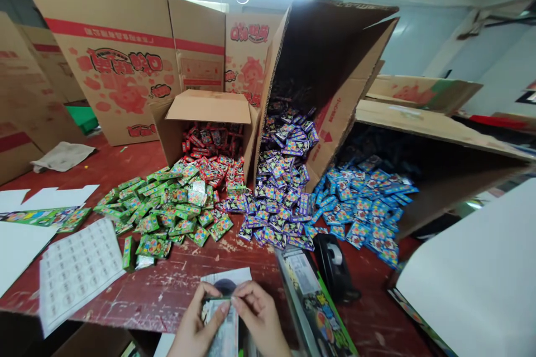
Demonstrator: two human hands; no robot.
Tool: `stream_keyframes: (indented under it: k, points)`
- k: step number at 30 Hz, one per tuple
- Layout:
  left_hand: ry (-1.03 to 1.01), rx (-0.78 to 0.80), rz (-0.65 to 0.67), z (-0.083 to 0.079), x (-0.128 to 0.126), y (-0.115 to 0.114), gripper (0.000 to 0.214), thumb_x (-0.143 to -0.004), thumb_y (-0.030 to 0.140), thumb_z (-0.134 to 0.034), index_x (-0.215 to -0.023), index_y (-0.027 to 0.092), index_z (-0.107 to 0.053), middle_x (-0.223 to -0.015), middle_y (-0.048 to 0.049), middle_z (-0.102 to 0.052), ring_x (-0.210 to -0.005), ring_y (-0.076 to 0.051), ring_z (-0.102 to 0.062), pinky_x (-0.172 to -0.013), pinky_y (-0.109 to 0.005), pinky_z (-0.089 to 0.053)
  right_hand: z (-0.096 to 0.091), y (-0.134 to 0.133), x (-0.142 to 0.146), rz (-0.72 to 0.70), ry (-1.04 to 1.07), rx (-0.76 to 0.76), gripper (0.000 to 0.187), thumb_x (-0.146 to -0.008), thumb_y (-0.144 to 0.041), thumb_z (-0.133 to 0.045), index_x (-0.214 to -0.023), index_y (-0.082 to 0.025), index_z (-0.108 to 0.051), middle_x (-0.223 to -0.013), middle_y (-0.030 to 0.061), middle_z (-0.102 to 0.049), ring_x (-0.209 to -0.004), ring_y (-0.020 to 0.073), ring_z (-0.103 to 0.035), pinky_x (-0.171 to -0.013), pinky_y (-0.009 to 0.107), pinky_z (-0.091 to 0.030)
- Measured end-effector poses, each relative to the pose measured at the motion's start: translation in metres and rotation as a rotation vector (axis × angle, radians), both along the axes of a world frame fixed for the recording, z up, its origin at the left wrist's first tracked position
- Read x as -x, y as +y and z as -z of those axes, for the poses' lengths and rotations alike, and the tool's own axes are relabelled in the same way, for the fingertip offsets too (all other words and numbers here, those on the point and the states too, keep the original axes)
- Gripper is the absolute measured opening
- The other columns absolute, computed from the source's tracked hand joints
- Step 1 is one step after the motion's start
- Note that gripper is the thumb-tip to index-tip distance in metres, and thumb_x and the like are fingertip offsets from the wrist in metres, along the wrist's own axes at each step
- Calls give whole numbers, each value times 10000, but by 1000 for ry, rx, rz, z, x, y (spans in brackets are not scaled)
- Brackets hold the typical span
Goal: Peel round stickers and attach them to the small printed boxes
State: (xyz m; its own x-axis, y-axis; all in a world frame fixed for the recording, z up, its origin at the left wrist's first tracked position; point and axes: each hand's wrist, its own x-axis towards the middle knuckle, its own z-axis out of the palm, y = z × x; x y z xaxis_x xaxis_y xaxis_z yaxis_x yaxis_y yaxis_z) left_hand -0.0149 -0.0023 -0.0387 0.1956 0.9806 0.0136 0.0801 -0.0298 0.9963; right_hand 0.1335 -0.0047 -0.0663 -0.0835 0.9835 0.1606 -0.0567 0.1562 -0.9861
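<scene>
Close to the front edge of the red table, my left hand (200, 321) grips a flat, pale printed package (224, 334), thumb across its front. My right hand (260, 315) pinches at the package's top edge, its fingertips meeting those of the left. Just behind the fingers shows a dark round shape (225, 285) against a white sheet (240, 274); what it is I cannot make out. To the right of my hands lies a long printed carton (320, 312) with green edges, beside a black tape dispenser (335, 268).
Heaps of green boxes (167, 206), red packets (213, 170), purple packets (280, 195) and blue packets (364, 206) spread from tipped cardboard boxes (209, 107). A sheet of round stickers (81, 270) overhangs the front edge at left. White card (473, 273) rises at right.
</scene>
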Motion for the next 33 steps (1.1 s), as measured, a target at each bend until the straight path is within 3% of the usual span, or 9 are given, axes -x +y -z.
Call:
stream_keyframes:
  k: [6,10,13,16,20,24,28,30,33]
  points:
    - [-130,-49,-191,8,-6,-13,605,-836,438,-516,-1285,161,-220,-1338,-63,-309,-1249,-113,-295,-1054,-191,-211,-8,-7,4,100,27,6,342,-856,-358,-517,-1048,-108,-383,-1016,141,-509,-959,166,-540,-865,309,-421]
    - [-103,-2,-93,11,-11,-19,504,-878,473,-440,-1230,137,-308,-1266,-69,-402,-1197,-124,-368,-1051,-252,-211,-10,-14,12,181,-29,-72,209,-876,-307,-489,-941,-115,-541,-951,98,-560,-947,134,-541,-863,241,-419]
    - [-142,6,-262,5,-17,-22,541,-818,524,-500,-1180,148,-357,-1215,-59,-441,-1133,-117,-412,-1002,-204,-271,-4,-15,12,169,-51,-102,199,-891,-287,-467,-935,-124,-571,-955,75,-564,-959,119,-530,-885,231,-403]
    - [-291,36,-427,8,-22,-27,645,-716,489,-636,-1178,184,-305,-1202,-68,-409,-933,-91,-523,-854,-157,-392,9,-14,9,138,-21,15,283,-891,-360,-470,-1012,-111,-530,-1030,101,-552,-1000,146,-520,-911,271,-393]
    - [-214,11,-404,17,-27,-30,577,-780,494,-547,-1173,122,-345,-1212,-111,-446,-1099,-117,-450,-778,-106,-411,17,-9,7,191,-26,217,550,-820,-533,-505,-1059,-37,-525,-1056,173,-547,-943,202,-549,-840,296,-432]
    - [-195,-30,-392,8,-28,-27,608,-774,492,-560,-1210,145,-316,-1127,-69,-490,-1060,-79,-499,-889,-97,-372,2,-6,8,180,-67,182,512,-854,-519,-467,-1106,-85,-567,-1175,126,-515,-1102,175,-487,-946,251,-385]
    - [-92,-94,-271,6,-20,-19,532,-834,441,-502,-1228,134,-319,-1223,-61,-438,-1187,-95,-399,-988,-144,-297,-8,-6,7,98,12,200,511,-838,-516,-500,-1174,-136,-565,-1213,88,-500,-1127,161,-477,-997,248,-353]
    - [-26,-139,-196,9,-15,-14,400,-859,404,-482,-1142,143,-372,-1132,-38,-479,-1099,-94,-437,-981,-193,-284,-5,-6,8,64,32,175,469,-851,-472,-506,-1185,-144,-545,-1217,89,-496,-1133,174,-474,-996,281,-359]
    - [-142,-109,-159,9,-13,-9,277,-830,377,-538,-939,138,-451,-962,-38,-497,-959,-115,-474,-883,-226,-319,6,-7,10,82,93,132,512,-870,-388,-511,-1302,-150,-372,-1176,104,-512,-1087,165,-501,-977,330,-377]
